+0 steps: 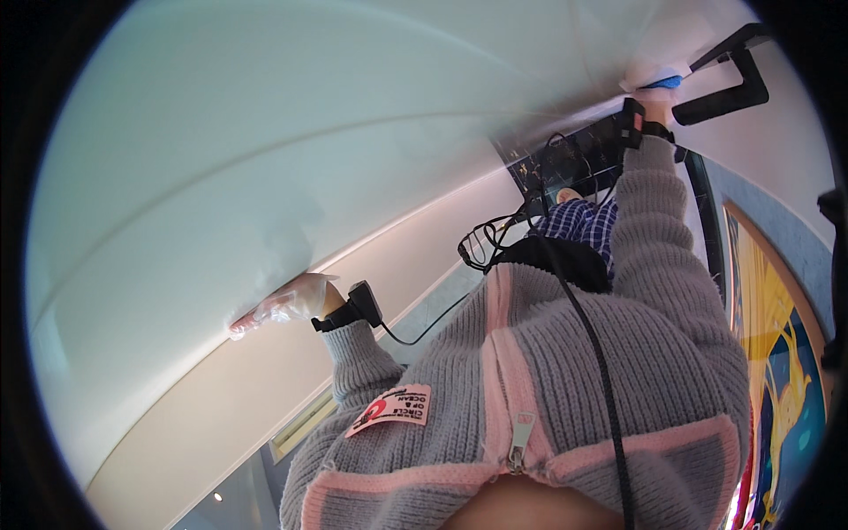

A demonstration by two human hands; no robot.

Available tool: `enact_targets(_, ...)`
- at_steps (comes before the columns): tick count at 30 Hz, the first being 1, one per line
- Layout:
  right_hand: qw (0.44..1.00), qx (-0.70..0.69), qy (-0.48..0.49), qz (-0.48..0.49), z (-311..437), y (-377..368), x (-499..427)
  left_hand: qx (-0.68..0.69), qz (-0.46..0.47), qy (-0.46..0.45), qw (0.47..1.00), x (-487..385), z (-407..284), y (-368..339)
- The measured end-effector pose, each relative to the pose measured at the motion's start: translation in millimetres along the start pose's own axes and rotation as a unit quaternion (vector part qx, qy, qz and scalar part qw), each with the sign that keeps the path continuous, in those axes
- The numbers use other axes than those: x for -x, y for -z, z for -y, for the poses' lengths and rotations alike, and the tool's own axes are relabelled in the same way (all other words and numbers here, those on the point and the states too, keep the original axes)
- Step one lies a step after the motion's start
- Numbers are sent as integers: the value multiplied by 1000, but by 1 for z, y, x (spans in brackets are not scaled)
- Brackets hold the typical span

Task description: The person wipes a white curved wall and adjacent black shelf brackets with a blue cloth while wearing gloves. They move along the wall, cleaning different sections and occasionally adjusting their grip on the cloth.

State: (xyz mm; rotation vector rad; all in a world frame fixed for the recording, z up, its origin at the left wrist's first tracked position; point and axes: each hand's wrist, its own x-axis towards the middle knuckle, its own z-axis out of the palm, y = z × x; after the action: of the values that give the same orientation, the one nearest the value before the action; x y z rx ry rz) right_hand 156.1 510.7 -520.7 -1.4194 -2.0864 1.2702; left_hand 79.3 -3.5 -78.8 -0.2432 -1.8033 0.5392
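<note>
A large pale door panel [218,172] fills the upper left of the view. My left hand [288,305], in a clear plastic glove, lies along the panel's long edge. Its fingers stretch toward the lower left, and the panel partly hides them. Far out at the upper right, my right hand [652,99] is at the panel's surface beside a black lever handle [725,103]. A blue sponge or cloth [664,82] shows at its fingers; glove and glare blur the exact hold.
A black cable [583,324] runs down my front, with loose coils [487,245] near my waist. Dark marbled flooring [566,159] lies below. At the right is a framed colourful picture [782,344]. Both wrists carry strapped black devices [366,305].
</note>
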Motion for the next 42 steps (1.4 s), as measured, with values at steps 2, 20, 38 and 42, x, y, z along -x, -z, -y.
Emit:
enact_targets(2, 985, 166, -11, -54, 5, -13, 11, -27, 6, 3, 1000, -1, 3, -3)
enact_targets(20, 888, 187, 308, 284, 3, -133, 137, -25, 61, 104, 992, 3, -3, -1)
enact_targets(38, 874, 333, 328, 135, 22, -59, 109, -116, -13, -146, 982, 29, 30, -14)
enact_targets(42, 935, 161, 287, 127, 54, -78, 157, -3, 146, 47, 988, 33, 50, -19)
